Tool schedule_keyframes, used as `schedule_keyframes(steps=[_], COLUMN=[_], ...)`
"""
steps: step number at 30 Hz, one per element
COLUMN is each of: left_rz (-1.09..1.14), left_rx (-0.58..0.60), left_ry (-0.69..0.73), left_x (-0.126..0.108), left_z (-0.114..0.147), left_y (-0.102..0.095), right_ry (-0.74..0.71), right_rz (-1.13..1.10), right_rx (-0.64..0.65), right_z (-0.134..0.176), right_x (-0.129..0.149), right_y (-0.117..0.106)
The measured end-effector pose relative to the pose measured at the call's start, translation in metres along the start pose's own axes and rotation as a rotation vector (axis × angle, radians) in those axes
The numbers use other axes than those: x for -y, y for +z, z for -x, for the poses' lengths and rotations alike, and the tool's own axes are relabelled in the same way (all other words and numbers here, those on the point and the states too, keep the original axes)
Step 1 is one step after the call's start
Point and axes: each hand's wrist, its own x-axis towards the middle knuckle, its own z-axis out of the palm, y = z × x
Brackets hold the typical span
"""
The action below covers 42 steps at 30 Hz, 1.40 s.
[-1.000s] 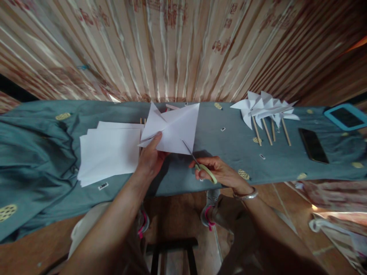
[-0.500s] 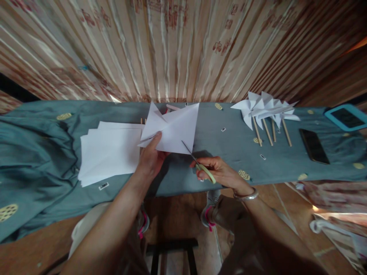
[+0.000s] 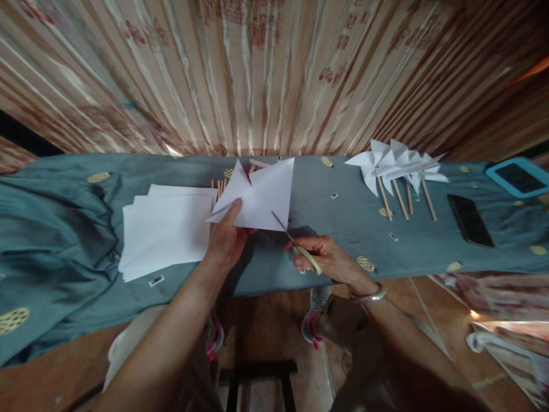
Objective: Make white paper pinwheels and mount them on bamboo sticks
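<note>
The left hand [image 3: 229,236] and right hand [image 3: 325,257] are bare, as are the 2 forearms [image 3: 169,326]. A shiny silver bangle [image 3: 377,293] circles the right wrist [image 3: 361,280]. Loose beige-brown trousers [image 3: 360,349]; 2 grey sneakers [image 3: 319,300] with bright pink trim [image 3: 316,340].

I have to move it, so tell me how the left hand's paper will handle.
The paper is probably light, being thin. It seems slightly stiff, spreading fairly flat from the left hand. Its corners may flap or tear, given the cuts at its top and left.
</note>
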Motion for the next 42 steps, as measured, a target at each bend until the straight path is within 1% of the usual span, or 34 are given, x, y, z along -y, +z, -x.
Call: schedule_keyframes(steps=[4, 12, 21, 30, 35, 39, 42], left_rz=[-0.039, -0.138, -0.195, -0.215, -0.223, -0.235, -0.231], left_rx=[0.021, 0.125, 0.097, 0.088, 0.074, 0.103, 0.155], left_ry=[0.024, 0.05, 0.06, 0.099, 0.082, 0.041, 0.025], left_x=[0.001, 0.006, 0.008, 0.008, 0.009, 0.011, 0.013], left_z=[-0.001, 0.0, -0.002, 0.0, 0.001, 0.002, 0.003], left_y=[-0.002, -0.003, -0.005, -0.002, -0.003, -0.003, -0.005], right_ry=[0.02, 0.035, 0.053, 0.017, 0.01, -0.003, -0.014], right_rz=[-0.003, -0.01, -0.051, 0.011, 0.038, 0.054, 0.055], right_rx=[-0.021, -0.054, -0.075, -0.019, -0.017, -0.017, -0.031], right_z=[0.0, -0.001, -0.002, 0.001, 0.001, 0.001, -0.001], right_x=[0.001, 0.003, 0.0, 0.002, 0.003, 0.004, 0.004], right_y=[0.001, 0.003, 0.004, 0.003, 0.003, 0.004, 0.005])
